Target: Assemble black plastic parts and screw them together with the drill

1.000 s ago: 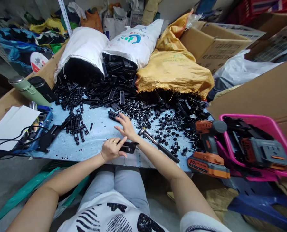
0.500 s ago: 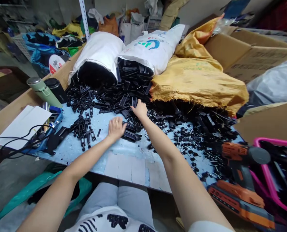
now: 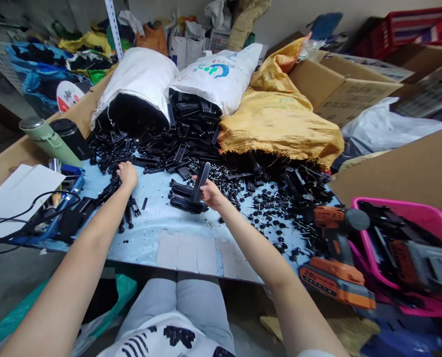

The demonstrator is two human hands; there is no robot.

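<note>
A long black bar [image 3: 201, 182] stands tilted up above the middle of the bench [image 3: 156, 218], gripped by the right hand [image 3: 212, 194], its rounded upper end pointing away from the person. Its lower end comes down at a small cluster of black parts [image 3: 183, 201] lying on the blue surface; whether the two touch is hard to tell. The left hand [image 3: 127, 175] is farther over to the left, fingers bent down at the upper edge of a group of slim jointed pieces [image 3: 130, 210]; the fingertips are hidden, so I cannot tell whether it has hold of one. Beyond both hands a heap of black parts [image 3: 161, 151] spreads from the mouths of two white sacks [image 3: 139, 74] [image 3: 217, 79], with a yellow sack [image 3: 280, 124] lying to their right. Screws with black heads [image 3: 269, 203] are scattered to the right of the right hand. At the right end an orange and black drill [image 3: 336, 253] is just beside a pink basket [image 3: 403, 206] that contains more black items. At the left end are a blue tray [image 3: 80, 184] with white paper [image 3: 20, 191] over it, a green bottle [image 3: 49, 141] and a black cup [image 3: 72, 139], both leaning. Pale patches [image 3: 187, 252] cover the bench's near edge in front of the person.
</note>
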